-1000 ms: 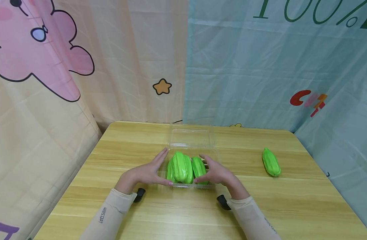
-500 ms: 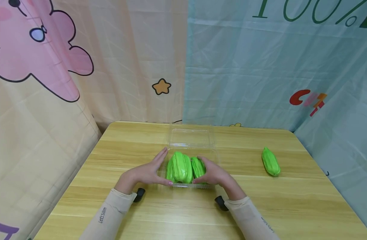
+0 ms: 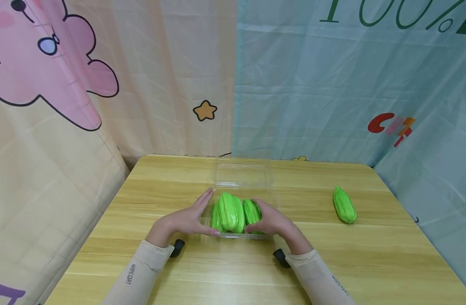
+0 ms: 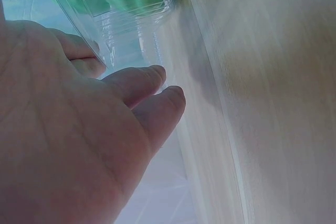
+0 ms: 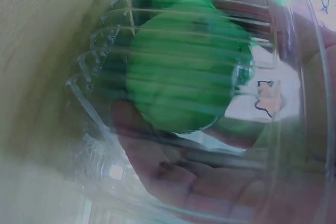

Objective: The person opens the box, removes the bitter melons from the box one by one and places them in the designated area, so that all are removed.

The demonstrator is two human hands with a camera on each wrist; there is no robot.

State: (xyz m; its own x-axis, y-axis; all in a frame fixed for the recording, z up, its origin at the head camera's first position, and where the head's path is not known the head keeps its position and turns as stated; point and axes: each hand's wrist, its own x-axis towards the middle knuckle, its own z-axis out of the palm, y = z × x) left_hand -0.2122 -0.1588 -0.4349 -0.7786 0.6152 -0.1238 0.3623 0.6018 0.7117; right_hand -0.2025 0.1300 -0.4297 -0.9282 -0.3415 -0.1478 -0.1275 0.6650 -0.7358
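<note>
A clear plastic clamshell box (image 3: pixel 242 236) sits on the table with its lid folded back, holding several ridged green gourds (image 3: pixel 229 214). At its left side my left hand (image 3: pixel 187 218) has its fingers spread along the wall, the thumb at the front left corner. In the left wrist view those fingers (image 4: pixel 157 114) reach out straight beside the plastic. My right hand (image 3: pixel 274 219) grips the rightmost gourd (image 3: pixel 252 212) inside the box, thumb in front and fingers behind. Through the box wall, the right wrist view shows this gourd's rounded end (image 5: pixel 184 72) between thumb and fingers.
One more ridged green gourd (image 3: pixel 344 205) lies apart at the right of the wooden table (image 3: pixel 172 173). The open lid (image 3: pixel 241 174) lies flat toward the back edge. Printed curtains (image 3: pixel 309 84) hang behind and beside the table.
My right hand has moved slightly left and closed around the rightmost gourd, holding still since. The left hand, the box and the loose gourd have stayed in place.
</note>
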